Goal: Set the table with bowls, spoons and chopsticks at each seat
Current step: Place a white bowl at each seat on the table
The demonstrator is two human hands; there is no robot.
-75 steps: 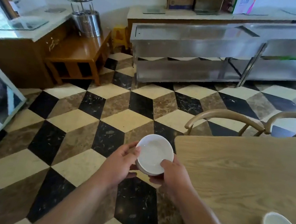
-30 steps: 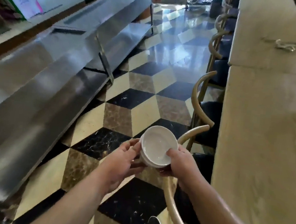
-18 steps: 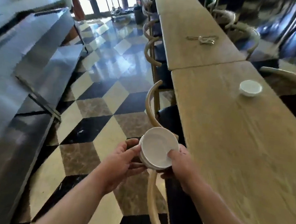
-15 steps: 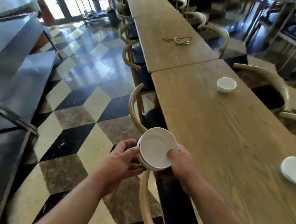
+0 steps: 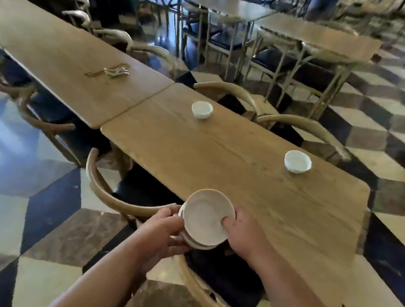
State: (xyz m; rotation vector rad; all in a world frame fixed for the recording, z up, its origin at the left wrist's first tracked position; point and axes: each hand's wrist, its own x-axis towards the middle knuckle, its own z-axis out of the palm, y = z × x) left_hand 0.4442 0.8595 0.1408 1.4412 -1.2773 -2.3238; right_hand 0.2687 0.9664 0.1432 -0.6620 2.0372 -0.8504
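Wooden table carries two white bowls; both hands clasp what looks like a small bowl stack.

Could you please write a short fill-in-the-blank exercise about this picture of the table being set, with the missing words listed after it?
1. The number of white bowls already standing on the near table is ____.
2. Both hands, the left hand and the right hand, hold a small ____ of bowls.
3. The spoons and chopsticks lie together on the ____ table.
4. The bowls on the near table stand along its ____ side, away from the person.

Missing words: two; stack; far; far
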